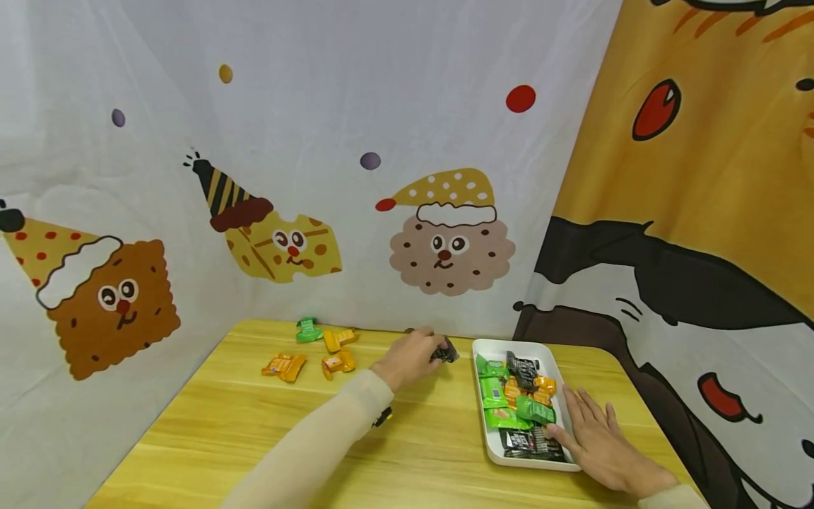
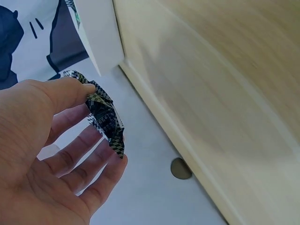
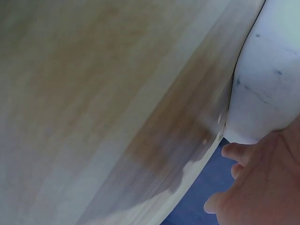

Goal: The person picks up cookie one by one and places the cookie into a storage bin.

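Near the table's back edge, my left hand [image 1: 412,359] pinches a small black wrapped snack packet [image 1: 447,350] between thumb and fingers. In the left wrist view the packet [image 2: 107,115] shows a checkered border, and the left hand [image 2: 56,136] holds it off the wood. A white tray [image 1: 490,452] stands to its right, with green, orange and black packets inside. Against the tray's right side lies my right hand [image 1: 600,442], its fingers extended and the thumb over the rim. In the right wrist view the right hand [image 3: 267,178] touches the tray's white outer wall [image 3: 267,75].
At the back left of the wooden table [image 1: 267,431] lie a green packet [image 1: 309,330] and several orange packets [image 1: 284,367]. A printed cloth [image 1: 356,106] hangs right behind the table's back edge, and another cartoon cloth [image 1: 699,283] hangs along the right side.
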`<state>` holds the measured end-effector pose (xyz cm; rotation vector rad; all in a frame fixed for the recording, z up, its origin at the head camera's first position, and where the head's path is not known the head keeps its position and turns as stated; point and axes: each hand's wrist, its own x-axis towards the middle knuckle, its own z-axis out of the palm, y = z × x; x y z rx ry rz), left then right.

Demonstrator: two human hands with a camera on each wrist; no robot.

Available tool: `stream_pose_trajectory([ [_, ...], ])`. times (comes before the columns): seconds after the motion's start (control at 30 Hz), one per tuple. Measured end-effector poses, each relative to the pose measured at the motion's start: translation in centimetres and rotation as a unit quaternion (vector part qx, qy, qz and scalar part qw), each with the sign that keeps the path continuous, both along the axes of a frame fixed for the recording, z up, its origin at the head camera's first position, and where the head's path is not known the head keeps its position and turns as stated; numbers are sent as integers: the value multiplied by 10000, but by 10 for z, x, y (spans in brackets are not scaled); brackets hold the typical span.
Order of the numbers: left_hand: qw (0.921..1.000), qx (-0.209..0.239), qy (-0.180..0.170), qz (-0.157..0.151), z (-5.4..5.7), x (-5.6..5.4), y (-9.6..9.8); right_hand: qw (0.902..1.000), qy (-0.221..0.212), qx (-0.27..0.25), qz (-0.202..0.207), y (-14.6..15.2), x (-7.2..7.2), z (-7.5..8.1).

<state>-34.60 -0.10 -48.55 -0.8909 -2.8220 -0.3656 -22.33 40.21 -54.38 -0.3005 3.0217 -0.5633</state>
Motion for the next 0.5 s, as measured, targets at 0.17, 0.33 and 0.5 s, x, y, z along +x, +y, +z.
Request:
stream_pose_trajectory([
  [0.17, 9999, -117, 6, -74, 3, 1, 14, 10000, 53, -7, -2, 1, 0, 0],
  [0.33, 9997, -107, 68, -204, 5, 0, 27, 10000, 62, -20, 5, 1, 1, -1],
  [0.5, 9996, -99, 29, -253, 9, -1, 40, 10000, 18, -91, 9, 2, 0, -1],
])
